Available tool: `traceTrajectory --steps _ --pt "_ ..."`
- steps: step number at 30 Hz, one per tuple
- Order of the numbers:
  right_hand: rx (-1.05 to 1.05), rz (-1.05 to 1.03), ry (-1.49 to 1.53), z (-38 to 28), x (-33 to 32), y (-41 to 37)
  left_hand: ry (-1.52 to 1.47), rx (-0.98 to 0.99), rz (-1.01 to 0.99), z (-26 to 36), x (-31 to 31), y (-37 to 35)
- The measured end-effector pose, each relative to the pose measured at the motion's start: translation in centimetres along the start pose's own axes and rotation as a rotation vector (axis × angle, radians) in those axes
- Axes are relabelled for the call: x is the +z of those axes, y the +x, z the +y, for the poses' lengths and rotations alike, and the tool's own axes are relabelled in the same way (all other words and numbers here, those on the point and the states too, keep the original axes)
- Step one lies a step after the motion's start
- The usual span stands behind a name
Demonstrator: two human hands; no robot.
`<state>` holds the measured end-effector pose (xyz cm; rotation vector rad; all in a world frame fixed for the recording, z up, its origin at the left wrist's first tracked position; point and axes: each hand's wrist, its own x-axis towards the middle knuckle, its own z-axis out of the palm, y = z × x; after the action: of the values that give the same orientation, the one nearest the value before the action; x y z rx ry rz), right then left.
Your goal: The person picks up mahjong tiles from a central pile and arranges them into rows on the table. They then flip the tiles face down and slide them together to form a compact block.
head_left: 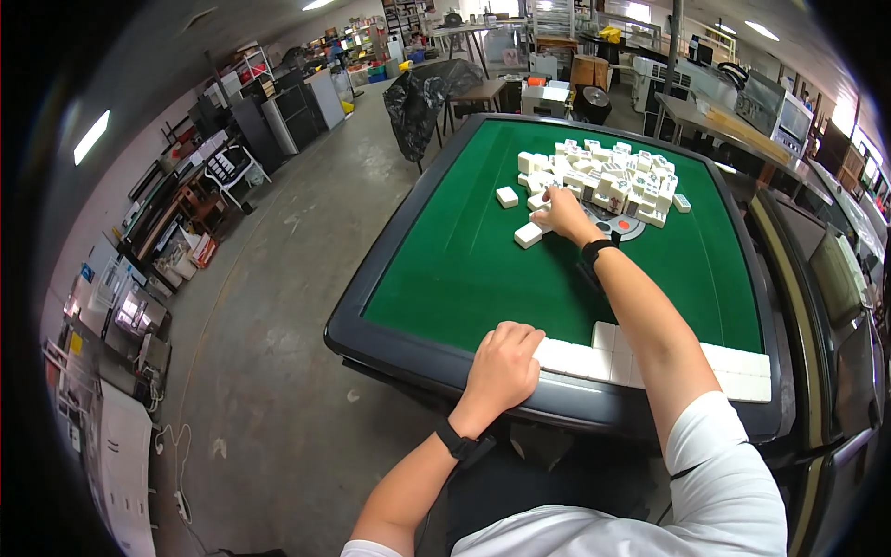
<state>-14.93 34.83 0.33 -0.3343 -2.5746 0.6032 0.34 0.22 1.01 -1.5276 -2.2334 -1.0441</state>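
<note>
White mahjong tiles (608, 176) lie in a jumbled pile on the far half of the green table top (445, 241). My right hand (562, 215) reaches to the pile's near left side, fingers bent down and closed on a tile there, partly hidden by the hand. Loose tiles lie beside it, one (528, 235) just below left and another (507, 197) farther left. Along the near edge runs a row of face-down tiles (585, 360), stacked higher near my right forearm. My left hand (506, 364) rests at the row's left end, fingers curled against the end tile.
A dark raised rim (399, 357) surrounds the table top. Part of a round centre panel (624, 226) shows below the pile. Dark upholstered furniture (835, 278) stands close on the right. Black plastic covers something (413, 111) beyond the far left corner.
</note>
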Motion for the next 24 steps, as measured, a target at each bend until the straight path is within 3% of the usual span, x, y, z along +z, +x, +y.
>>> traceTrajectory --steps 10,13,16,24 --pt "0.045 0.043 -0.015 -2.3 3.1 2.7 0.019 0.006 0.024 -0.2 0.2 -0.1" --pt "-0.087 -0.225 -0.033 -2.3 1.8 3.5 0.013 0.006 0.027 -0.1 0.2 -0.4" --pt "-0.112 -0.359 0.019 -2.9 -0.4 2.7 0.021 0.012 0.030 -0.3 0.4 -0.4" --pt "-0.102 -0.485 0.106 -1.6 -2.6 0.6 0.027 0.021 0.042 -0.6 0.6 -0.4"
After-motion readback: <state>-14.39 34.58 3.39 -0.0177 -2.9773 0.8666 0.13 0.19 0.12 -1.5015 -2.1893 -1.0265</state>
